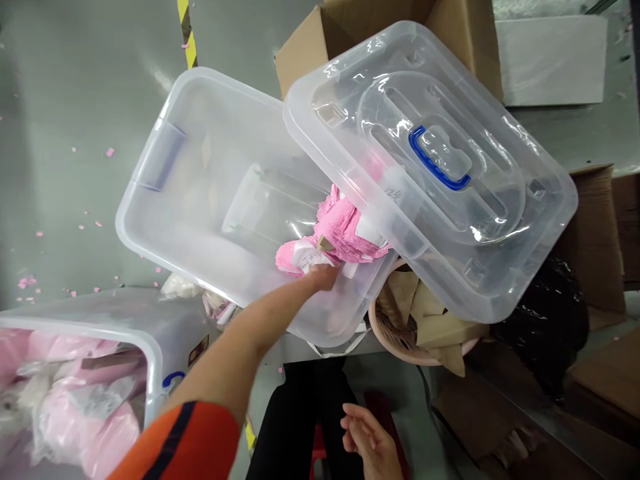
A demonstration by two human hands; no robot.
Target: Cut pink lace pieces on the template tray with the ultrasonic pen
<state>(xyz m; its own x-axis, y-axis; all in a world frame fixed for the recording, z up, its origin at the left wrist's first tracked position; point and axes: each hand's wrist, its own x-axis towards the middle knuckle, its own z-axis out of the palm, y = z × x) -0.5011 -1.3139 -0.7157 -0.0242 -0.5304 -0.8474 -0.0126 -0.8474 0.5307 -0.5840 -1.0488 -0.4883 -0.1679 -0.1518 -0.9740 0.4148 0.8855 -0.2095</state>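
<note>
My left hand reaches down into a clear plastic storage bin, against a pile of crumbly pink pieces. A white printed label lies among the pink pieces by its knuckles. The fingers are mostly hidden, so whether they grip anything does not show. Over my lap, my right hand is loosely curled with its fingers apart and nothing in it. A clear lid with a blue handle lies across the bin's right end and covers part of the pile.
At lower left, another clear bin holds pink bags. A basket with brown paper stands under the lid, beside a black plastic bag. Cardboard boxes stand behind and to the right. Pink scraps dot the grey floor.
</note>
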